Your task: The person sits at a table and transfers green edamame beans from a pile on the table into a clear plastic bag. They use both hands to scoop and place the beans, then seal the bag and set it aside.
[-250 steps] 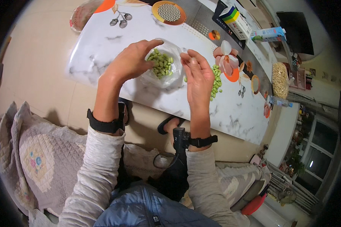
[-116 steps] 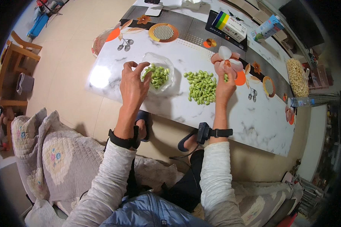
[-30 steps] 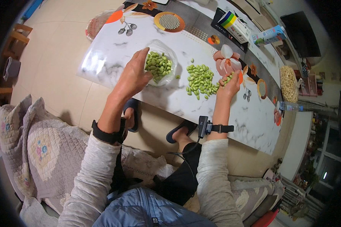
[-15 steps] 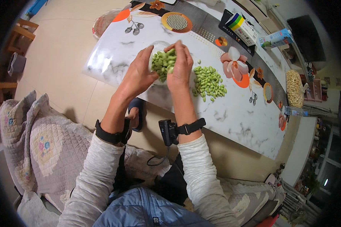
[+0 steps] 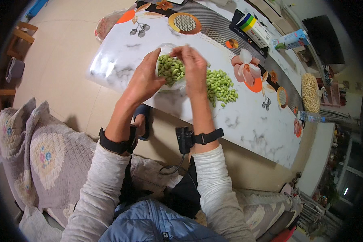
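Observation:
Shelled green beans, plump and pale green, sit heaped in a thin clear plastic bag near the table's front edge. My left hand curves round the bag's left side, thumb low and fingers high, holding it. Over the bag's right rim bends my right hand; its fingertips are smeared by motion, and I cannot see whether beans are in them. Just right of that hand, a loose pile of the same beans lies on the marble-patterned tabletop.
Toward the far right stand a white carton with coloured stripes and a light blue carton. A bag of pale kernels and a plastic bottle are at the right end. A quilted sofa cover is at left.
My right hand has turned and shifted slightly right, its fingers now bent over the bag. The beans that showed against its palm are now lower in the bag. My left hand stays on the bag.

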{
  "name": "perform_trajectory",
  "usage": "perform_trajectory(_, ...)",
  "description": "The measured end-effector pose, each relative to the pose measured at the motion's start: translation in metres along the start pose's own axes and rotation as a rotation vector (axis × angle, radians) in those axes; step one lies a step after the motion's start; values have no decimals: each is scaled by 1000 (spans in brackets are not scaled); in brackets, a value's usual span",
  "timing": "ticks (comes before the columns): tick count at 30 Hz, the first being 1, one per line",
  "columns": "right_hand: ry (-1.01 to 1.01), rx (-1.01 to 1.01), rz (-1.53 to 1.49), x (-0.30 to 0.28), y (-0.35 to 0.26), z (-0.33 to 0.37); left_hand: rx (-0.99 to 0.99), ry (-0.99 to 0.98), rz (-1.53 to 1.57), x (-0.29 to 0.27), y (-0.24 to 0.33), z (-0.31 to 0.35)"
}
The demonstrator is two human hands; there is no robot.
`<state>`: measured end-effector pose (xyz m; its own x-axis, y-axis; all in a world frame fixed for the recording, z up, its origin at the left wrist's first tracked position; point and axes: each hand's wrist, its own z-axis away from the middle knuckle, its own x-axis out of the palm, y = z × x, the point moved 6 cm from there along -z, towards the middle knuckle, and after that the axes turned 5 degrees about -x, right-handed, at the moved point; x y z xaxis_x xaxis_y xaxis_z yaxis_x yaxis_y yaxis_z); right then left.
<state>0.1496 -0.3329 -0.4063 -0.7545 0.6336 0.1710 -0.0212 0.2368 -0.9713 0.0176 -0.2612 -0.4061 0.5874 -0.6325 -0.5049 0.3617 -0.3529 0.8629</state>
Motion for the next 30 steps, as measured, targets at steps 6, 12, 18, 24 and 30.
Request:
perform_trajectory(6, 119, -331, 1123, -75, 0, -11, 54, 2, 2, -2, 2, 1)
perform_trajectory(12, -1, -179, 1357, -89, 21, 3, 88, 38, -67, -2, 6, 3)
perform_trajectory(18, -110, -180, 1375, -115, -1, 27, 65, 39, -75, -3, 2, -3)
perform_trajectory(24, 55, -310, 1259, -155, -15, 39, -77, 65, 83, -9, 0, -8)
perform_trajectory(30, -118, -294, 1400, -126, -1, 62, -108, 47, 79, -7, 6, -9)
